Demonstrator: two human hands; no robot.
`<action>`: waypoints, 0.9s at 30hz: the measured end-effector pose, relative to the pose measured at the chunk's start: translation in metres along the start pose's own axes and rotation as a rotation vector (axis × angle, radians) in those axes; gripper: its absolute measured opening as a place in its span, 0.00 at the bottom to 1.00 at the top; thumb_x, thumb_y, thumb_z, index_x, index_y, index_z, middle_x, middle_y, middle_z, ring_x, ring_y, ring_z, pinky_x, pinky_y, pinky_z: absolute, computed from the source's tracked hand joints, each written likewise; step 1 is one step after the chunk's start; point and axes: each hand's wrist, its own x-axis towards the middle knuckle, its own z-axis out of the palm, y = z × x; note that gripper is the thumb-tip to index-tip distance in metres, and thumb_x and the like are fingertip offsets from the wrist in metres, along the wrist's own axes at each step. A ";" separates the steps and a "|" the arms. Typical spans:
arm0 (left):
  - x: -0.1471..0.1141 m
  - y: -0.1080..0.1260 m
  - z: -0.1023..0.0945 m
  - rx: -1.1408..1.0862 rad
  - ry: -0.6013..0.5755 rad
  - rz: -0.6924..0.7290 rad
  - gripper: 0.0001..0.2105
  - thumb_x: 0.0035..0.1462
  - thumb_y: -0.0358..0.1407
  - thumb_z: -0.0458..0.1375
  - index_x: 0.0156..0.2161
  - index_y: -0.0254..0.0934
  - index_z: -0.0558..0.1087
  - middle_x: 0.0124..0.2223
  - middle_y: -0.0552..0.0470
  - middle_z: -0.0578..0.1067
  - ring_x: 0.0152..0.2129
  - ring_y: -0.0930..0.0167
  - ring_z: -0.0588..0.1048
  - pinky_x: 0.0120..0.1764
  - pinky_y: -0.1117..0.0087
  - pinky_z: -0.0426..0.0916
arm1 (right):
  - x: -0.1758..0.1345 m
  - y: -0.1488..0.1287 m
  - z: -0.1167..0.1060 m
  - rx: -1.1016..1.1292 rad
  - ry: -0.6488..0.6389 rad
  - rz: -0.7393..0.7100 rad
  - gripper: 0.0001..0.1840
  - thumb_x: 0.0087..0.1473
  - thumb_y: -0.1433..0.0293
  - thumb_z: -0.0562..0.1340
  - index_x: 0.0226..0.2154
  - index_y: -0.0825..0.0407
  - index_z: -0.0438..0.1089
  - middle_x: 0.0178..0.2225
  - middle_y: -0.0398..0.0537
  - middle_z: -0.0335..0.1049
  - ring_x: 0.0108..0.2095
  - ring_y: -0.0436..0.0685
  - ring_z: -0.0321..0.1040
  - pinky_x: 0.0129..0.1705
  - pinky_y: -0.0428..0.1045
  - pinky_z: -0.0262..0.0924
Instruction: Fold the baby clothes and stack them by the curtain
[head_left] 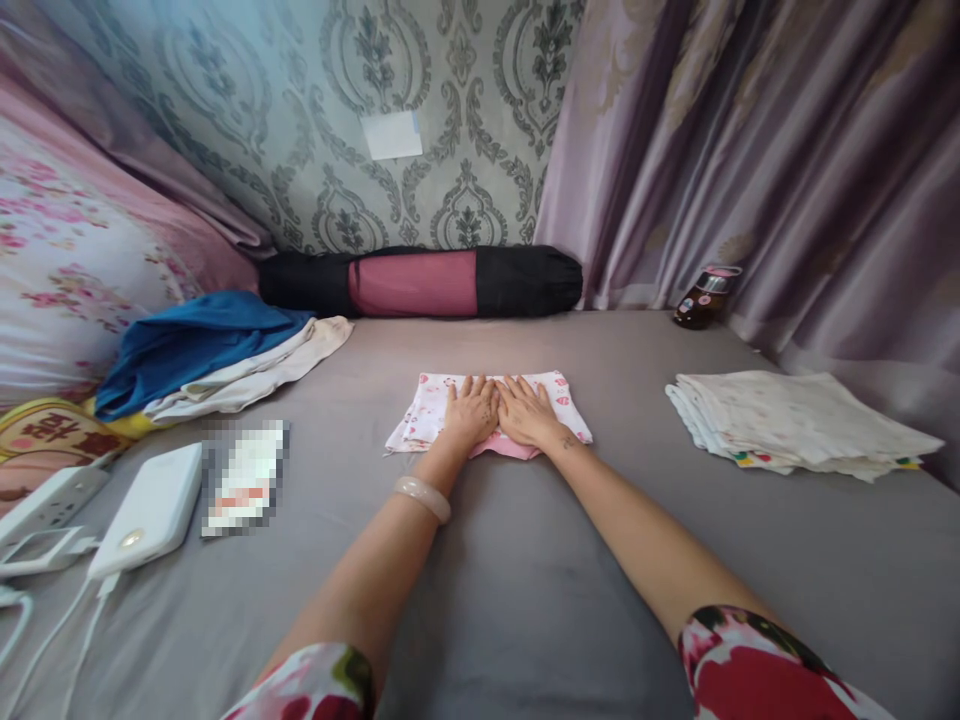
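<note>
A folded white cloth with pink and red prints (pixel 427 415) lies on the grey bed sheet (pixel 510 560), some pink fabric showing at its near edge. My left hand (pixel 472 412) rests flat on its middle, fingers stretched out. Beside it my right hand (pixel 525 410) also presses flat on the cloth, the two hands touching along their inner sides. Neither hand grasps anything. The part of the cloth under my palms is hidden.
To the right lies a stack of folded pale cloths (pixel 795 415), with a dark bottle (pixel 705 298) behind it. A black and pink roll bag (pixel 420 282) lies along the wall. At left are blue clothing (pixel 202 345), a white power bank (pixel 154 505), cables and a power strip (pixel 56 505).
</note>
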 end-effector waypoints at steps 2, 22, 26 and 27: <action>-0.002 0.001 0.001 0.007 0.060 -0.029 0.25 0.66 0.41 0.36 0.63 0.35 0.59 0.65 0.44 0.60 0.63 0.58 0.56 0.61 0.48 0.50 | -0.002 -0.001 0.001 -0.007 0.039 0.004 0.30 0.63 0.65 0.41 0.65 0.53 0.50 0.68 0.52 0.44 0.67 0.62 0.40 0.64 0.66 0.33; -0.004 0.000 -0.009 0.101 0.027 -0.139 0.28 0.64 0.48 0.38 0.61 0.34 0.61 0.63 0.36 0.62 0.58 0.51 0.60 0.55 0.44 0.56 | -0.005 0.003 -0.007 -0.032 0.062 0.176 0.33 0.63 0.54 0.43 0.63 0.54 0.55 0.66 0.58 0.48 0.64 0.69 0.44 0.62 0.67 0.35; -0.002 -0.029 -0.016 0.072 -0.036 0.044 0.24 0.64 0.49 0.40 0.59 0.41 0.64 0.60 0.42 0.66 0.55 0.56 0.66 0.52 0.49 0.62 | -0.004 0.022 -0.020 -0.023 -0.084 0.050 0.33 0.62 0.53 0.45 0.63 0.51 0.55 0.66 0.56 0.47 0.65 0.67 0.45 0.62 0.65 0.37; -0.003 -0.037 -0.017 0.061 -0.052 0.100 0.24 0.65 0.48 0.41 0.59 0.42 0.63 0.62 0.44 0.65 0.56 0.57 0.65 0.53 0.50 0.62 | -0.005 0.026 -0.021 -0.023 -0.094 0.027 0.33 0.62 0.53 0.45 0.64 0.51 0.55 0.67 0.55 0.47 0.65 0.66 0.45 0.63 0.65 0.37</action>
